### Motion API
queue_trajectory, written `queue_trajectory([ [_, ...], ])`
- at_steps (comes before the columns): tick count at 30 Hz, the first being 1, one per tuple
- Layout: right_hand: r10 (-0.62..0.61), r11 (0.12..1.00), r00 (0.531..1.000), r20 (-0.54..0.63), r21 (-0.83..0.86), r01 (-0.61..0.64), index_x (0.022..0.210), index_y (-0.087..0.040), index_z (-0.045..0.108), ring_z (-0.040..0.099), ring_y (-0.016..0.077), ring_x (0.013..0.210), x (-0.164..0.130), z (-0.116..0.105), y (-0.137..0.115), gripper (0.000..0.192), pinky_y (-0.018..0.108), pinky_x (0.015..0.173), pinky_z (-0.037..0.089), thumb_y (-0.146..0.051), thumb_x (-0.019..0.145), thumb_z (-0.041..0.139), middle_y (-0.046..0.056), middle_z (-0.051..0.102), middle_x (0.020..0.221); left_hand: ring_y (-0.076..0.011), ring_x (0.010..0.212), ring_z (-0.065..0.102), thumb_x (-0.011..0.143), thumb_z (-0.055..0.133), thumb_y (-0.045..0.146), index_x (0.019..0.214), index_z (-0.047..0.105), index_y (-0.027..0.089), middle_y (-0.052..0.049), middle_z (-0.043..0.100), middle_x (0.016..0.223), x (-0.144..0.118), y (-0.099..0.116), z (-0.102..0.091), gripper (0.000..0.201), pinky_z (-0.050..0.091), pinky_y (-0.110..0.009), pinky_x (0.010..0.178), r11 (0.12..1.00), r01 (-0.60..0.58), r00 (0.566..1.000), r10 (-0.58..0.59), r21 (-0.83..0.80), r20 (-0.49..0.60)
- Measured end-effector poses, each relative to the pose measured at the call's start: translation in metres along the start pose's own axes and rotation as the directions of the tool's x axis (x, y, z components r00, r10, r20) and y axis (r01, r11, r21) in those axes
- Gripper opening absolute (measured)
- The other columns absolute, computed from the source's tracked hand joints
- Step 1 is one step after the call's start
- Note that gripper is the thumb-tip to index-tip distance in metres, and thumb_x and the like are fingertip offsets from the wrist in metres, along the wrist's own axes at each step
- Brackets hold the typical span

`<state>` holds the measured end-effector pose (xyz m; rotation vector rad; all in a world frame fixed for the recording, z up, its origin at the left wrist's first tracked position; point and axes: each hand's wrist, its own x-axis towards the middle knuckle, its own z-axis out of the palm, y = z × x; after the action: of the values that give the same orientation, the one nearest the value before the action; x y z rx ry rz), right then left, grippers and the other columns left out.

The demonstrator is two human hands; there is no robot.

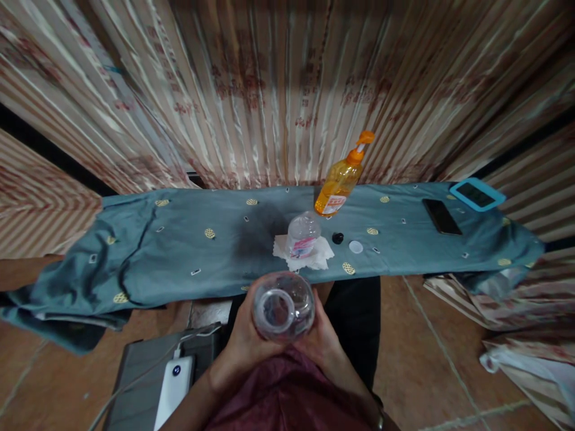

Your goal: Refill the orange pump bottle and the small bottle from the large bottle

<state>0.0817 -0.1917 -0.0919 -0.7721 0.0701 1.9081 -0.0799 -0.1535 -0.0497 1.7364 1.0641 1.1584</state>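
A striped, pleated curtain [278,90] in cream and reddish brown fills the whole back of the room and wraps round both sides. Below it lies a reddish-brown tiled floor [426,353], with a heap of the same striped cloth [516,323] bunched at the right. A long narrow table runs across the middle, covered by a blue-grey cloth [179,251] with small gold and white motifs; the cloth hangs rumpled off the left end, and a dark patch shows near its middle. At the far right end of the table a tablet in a light blue case [477,194] sits just beside a dark phone [441,216] lying flat. Near the middle stands an orange pump bottle [340,179], close to the curtain. In front of it a small clear bottle with a pink label [302,235] stands on a white paper napkin [314,256], with a black cap [338,238] and a white cap [356,246] just to the right on the cloth. Low at the left, a white power bank [174,388] with a cable rests on a grey case [144,383]. Nearest the camera, over the person's lap, the left hand [245,338] and right hand [321,338] are wrapped round a clear open bottle [283,306], one on each side, its open mouth facing up.
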Motion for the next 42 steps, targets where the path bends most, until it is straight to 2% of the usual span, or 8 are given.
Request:
queue_trajectory([
  [5, 0.078, 0.994, 0.996, 0.033, -0.083, -0.076, 0.118, -0.019, 0.078, 0.078, 0.0217, 0.097, -0.002, -0.003, 0.004, 0.078, 0.037, 0.094, 0.057, -0.076, 0.068, 0.092, 0.010, 0.081, 0.113, -0.0357, 0.085, 0.080, 0.073, 0.084, 0.068, 0.115, 0.075, 0.035, -0.005, 0.080, 0.095, 0.001, -0.016, -0.042, 0.054, 0.071, -0.055, 0.076, 0.982, 0.129, 0.964, -0.156, -0.137, -0.217],
  [11, 0.056, 0.987, 0.998, 0.007, -0.151, -0.054, 0.116, -0.015, 0.078, 0.078, 0.0227, 0.105, -0.001, -0.016, -0.001, 0.070, 0.038, 0.099, 0.055, -0.067, 0.072, 0.094, 0.011, 0.081, 0.113, -0.0324, 0.104, 0.078, 0.071, 0.087, 0.066, 0.134, 0.065, 0.025, -0.007, 0.079, 0.111, 0.056, -0.030, -0.092, 0.078, 0.063, -0.055, 0.104, 0.993, 0.093, 0.854, -0.114, -0.066, -0.507],
  [18, -0.093, 0.971, 0.993, -0.067, -0.227, 0.076, 0.121, -0.016, 0.075, 0.074, 0.0248, 0.114, -0.001, -0.045, -0.010, 0.054, 0.047, 0.113, 0.049, -0.055, 0.086, 0.088, 0.010, 0.079, 0.120, -0.0291, 0.114, 0.075, 0.066, 0.094, 0.061, 0.121, 0.059, 0.022, -0.008, 0.073, 0.119, 0.124, -0.080, -0.100, 0.076, 0.063, -0.047, 0.102, 0.992, 0.053, 0.767, 0.036, 0.118, -0.641],
  [24, -0.192, 0.910, 0.977, -0.097, -0.389, 0.140, 0.122, -0.017, 0.073, 0.073, 0.0249, 0.114, -0.005, -0.061, -0.013, 0.047, 0.052, 0.114, 0.049, -0.055, 0.095, 0.079, 0.009, 0.077, 0.120, -0.0281, 0.120, 0.073, 0.068, 0.095, 0.056, 0.122, 0.057, 0.024, -0.007, 0.071, 0.125, 0.135, -0.100, -0.103, 0.073, 0.061, -0.043, 0.106, 0.990, 0.066, 0.800, 0.023, 0.126, -0.599],
  [32, 0.140, 0.700, 0.971, 0.192, -0.713, 0.040, 0.120, -0.015, 0.075, 0.077, 0.0222, 0.099, 0.042, -0.016, 0.011, 0.044, 0.044, 0.097, 0.062, -0.055, 0.102, 0.069, 0.009, 0.078, 0.115, -0.0294, 0.126, 0.071, 0.066, 0.095, 0.060, 0.127, 0.055, 0.024, -0.010, 0.068, 0.134, 0.131, -0.104, -0.103, 0.082, 0.060, -0.044, 0.107, 0.994, 0.073, 0.814, -0.010, 0.085, -0.581],
  [35, 0.030, 0.549, 0.992, 0.124, -0.831, 0.087, 0.106, -0.013, 0.077, 0.075, 0.0179, 0.094, 0.063, -0.031, -0.007, 0.046, 0.036, 0.093, 0.061, -0.058, 0.103, 0.065, 0.008, 0.077, 0.112, -0.0293, 0.127, 0.070, 0.065, 0.096, 0.062, 0.126, 0.055, 0.025, -0.009, 0.068, 0.134, 0.131, -0.104, -0.105, 0.082, 0.060, -0.043, 0.107, 0.993, 0.074, 0.822, -0.008, 0.092, -0.570],
  [38, -0.185, 0.388, 0.981, 0.059, -0.913, 0.128, 0.117, -0.020, 0.074, 0.068, 0.0235, 0.122, 0.065, -0.053, -0.027, 0.029, 0.046, 0.111, 0.053, -0.045, 0.104, 0.069, 0.011, 0.070, 0.133, -0.0299, 0.126, 0.070, 0.061, 0.096, 0.066, 0.127, 0.055, 0.025, -0.011, 0.068, 0.135, 0.129, -0.106, -0.107, 0.089, 0.061, -0.043, 0.105, 0.997, 0.049, 0.823, -0.003, 0.065, -0.569],
  [42, -0.074, 0.246, 0.990, 0.124, -0.959, 0.139, 0.135, -0.019, 0.068, 0.066, 0.0274, 0.128, 0.042, -0.055, -0.018, 0.038, 0.055, 0.115, 0.050, -0.042, 0.105, 0.069, 0.012, 0.069, 0.136, -0.0282, 0.131, 0.066, 0.064, 0.097, 0.062, 0.140, 0.048, 0.024, -0.012, 0.064, 0.146, 0.122, -0.111, -0.109, 0.098, 0.059, -0.044, 0.108, 0.994, 0.089, 0.831, -0.041, 0.059, -0.555],
])
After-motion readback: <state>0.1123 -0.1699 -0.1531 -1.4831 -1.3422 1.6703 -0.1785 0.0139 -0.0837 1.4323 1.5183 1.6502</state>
